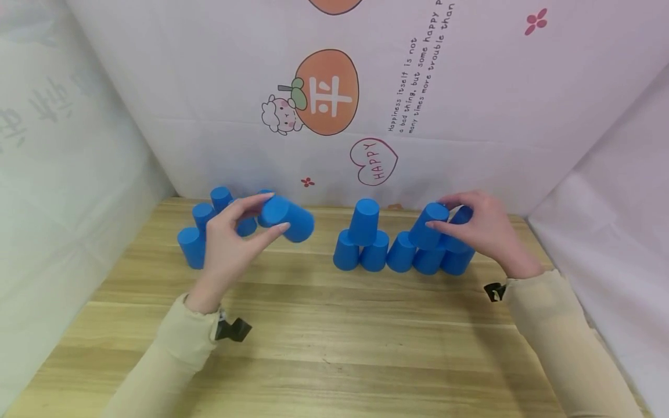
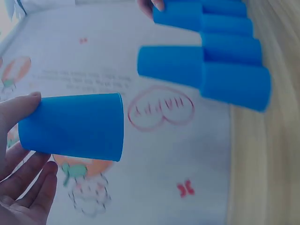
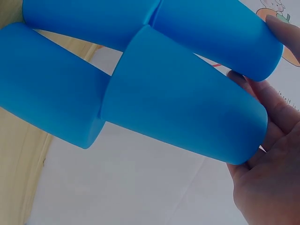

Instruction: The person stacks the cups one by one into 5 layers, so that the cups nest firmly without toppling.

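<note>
My left hand (image 1: 230, 238) pinches a blue cup (image 1: 299, 223) between thumb and fingers, holding it tilted in the air. In the left wrist view that cup (image 2: 75, 125) hangs well apart from the stacked ones. My right hand (image 1: 483, 226) grips an upside-down blue cup (image 1: 425, 229) on the upper tier at the right. Beside it, partly hidden by the same hand, is another upper cup (image 1: 461, 216); in the right wrist view this neighbour (image 3: 187, 98) lies close to the palm. A third upper cup (image 1: 364, 222) stands across two lower cups at the row's left end.
Several upside-down blue cups form the bottom row (image 1: 374, 252) on the wooden table (image 1: 324, 337). More blue cups (image 1: 191, 247) stand at the left, some behind my left hand. A printed white cloth (image 1: 219, 133) rises behind the table, with white cloth sides.
</note>
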`<action>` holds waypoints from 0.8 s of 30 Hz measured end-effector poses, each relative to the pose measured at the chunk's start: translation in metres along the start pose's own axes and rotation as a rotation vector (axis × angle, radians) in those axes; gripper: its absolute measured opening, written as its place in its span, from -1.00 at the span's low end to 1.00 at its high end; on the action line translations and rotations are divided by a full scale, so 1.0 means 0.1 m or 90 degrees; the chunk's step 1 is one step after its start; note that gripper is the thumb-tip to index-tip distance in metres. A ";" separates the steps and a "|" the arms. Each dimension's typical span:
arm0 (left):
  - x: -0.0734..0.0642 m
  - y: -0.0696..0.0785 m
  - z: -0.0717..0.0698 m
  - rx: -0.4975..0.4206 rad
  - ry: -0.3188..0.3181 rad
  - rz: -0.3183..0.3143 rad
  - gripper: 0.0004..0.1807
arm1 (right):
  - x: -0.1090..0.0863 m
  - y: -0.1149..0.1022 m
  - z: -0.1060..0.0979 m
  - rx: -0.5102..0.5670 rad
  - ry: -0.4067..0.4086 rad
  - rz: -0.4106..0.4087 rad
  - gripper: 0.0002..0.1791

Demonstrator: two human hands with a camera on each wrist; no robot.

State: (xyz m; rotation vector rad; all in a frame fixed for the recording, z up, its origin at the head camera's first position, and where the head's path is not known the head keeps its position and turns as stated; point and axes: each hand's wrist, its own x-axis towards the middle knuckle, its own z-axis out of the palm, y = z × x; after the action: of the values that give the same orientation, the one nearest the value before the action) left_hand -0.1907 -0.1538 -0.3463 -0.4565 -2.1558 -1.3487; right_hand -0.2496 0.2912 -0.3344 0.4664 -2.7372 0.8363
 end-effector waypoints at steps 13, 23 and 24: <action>0.69 0.50 0.72 -0.057 -0.058 0.150 -0.41 | -0.03 -0.03 -0.02 0.000 -0.016 0.014 -0.36; 0.94 0.58 1.31 -0.011 -0.170 0.096 -0.39 | -0.03 0.00 0.00 -0.002 -0.004 0.001 -0.38; 0.93 0.57 1.36 -0.002 -0.185 0.086 -0.38 | -0.03 -0.01 0.00 -0.002 -0.005 0.002 -0.38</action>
State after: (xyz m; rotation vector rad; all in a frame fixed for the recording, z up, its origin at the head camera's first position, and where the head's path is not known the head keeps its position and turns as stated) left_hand -0.2701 -0.0069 -0.2956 -0.8288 -2.3039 -1.2762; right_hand -0.2465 0.2917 -0.3347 0.4671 -2.7463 0.8331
